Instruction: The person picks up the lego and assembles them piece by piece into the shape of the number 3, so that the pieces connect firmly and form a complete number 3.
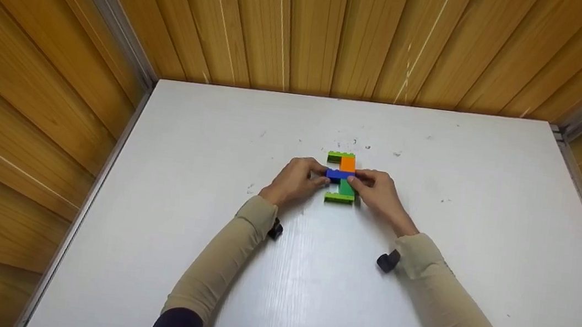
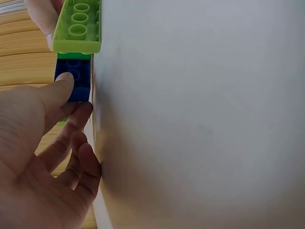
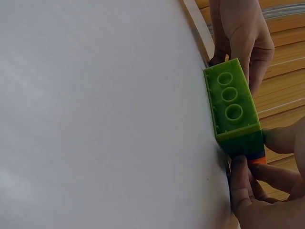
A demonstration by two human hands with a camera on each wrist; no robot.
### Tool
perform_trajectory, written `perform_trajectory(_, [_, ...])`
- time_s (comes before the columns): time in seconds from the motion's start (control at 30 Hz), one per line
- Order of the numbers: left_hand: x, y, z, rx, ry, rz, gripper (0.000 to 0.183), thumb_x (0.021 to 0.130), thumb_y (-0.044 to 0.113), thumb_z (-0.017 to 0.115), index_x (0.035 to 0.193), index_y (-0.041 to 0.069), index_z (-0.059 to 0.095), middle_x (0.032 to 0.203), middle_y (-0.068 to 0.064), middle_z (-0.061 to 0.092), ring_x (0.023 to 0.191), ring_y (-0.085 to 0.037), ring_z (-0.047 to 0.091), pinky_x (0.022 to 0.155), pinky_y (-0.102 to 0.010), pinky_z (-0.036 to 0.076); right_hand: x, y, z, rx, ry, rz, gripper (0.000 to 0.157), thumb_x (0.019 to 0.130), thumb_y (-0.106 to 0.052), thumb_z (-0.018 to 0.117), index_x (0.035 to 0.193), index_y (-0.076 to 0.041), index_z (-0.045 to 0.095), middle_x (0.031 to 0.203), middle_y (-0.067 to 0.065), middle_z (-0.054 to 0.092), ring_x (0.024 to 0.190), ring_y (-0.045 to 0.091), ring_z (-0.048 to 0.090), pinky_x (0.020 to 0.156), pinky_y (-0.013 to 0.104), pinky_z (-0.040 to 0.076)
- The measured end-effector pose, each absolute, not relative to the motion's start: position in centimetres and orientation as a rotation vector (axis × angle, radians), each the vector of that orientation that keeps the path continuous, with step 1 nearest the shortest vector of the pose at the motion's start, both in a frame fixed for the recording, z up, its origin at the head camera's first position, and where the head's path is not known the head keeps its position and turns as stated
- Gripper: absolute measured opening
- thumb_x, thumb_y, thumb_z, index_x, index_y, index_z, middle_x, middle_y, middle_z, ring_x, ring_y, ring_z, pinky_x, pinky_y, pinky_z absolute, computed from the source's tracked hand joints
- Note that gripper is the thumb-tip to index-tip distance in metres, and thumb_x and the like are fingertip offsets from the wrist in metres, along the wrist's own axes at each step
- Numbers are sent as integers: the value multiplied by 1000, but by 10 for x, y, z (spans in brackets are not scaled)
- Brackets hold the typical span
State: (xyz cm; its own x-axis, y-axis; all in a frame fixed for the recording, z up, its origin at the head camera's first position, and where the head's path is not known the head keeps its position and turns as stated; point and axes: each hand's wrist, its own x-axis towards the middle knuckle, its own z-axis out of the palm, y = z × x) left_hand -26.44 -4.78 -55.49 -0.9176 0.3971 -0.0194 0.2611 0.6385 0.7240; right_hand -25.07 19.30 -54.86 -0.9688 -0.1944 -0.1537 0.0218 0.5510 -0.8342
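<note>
A joined toy-brick model lies on its side on the white table. It has a blue brick (image 1: 340, 175) in the middle, an orange brick (image 1: 348, 164) beyond it, a green brick (image 1: 347, 187) nearer, and a lime brick at each end, the far one (image 1: 341, 154) and the near one (image 1: 339, 198). My left hand (image 1: 297, 180) pinches the blue brick's left end, its thumb on the hollow underside in the left wrist view. From the right, my right hand (image 1: 379, 192) grips the model around its middle. The near lime brick (image 3: 232, 98) shows its hollow tubes in the right wrist view.
The white table (image 1: 216, 137) surrounds the model, with small dark marks (image 1: 368, 147) behind it. Wood-look panels (image 1: 312, 33) stand along the back and sides. A black wrist device (image 1: 388, 261) is on the right sleeve, another (image 1: 275, 230) on the left.
</note>
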Motion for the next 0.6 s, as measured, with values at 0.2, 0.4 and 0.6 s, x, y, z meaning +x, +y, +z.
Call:
perform_trajectory(0.2, [-268,-43,-556,524,2667,1143,32,103,23,74,132,11,77,121,-3,75,117,-17,67,108,-37,53,-250,196,-551,-79,2559,-1396,46,108,-28,65,144,2,64,135,22,70,113,29,64,103,40,54])
perform_trajectory(0.4, [-267,-42,-559,473,2639,1148,33,103,24,74,134,11,76,122,-2,74,120,-17,66,110,-37,52,-248,199,-552,-78,2554,-1392,45,107,-29,67,142,0,66,132,20,71,111,28,63,100,37,53])
perform_trajectory(0.6, [-268,-43,-557,499,2640,1123,35,105,26,72,137,12,74,124,-2,73,113,-16,64,102,-35,53,-249,199,-550,-110,2568,-1373,49,107,-31,68,142,3,65,130,23,72,108,27,67,88,23,53])
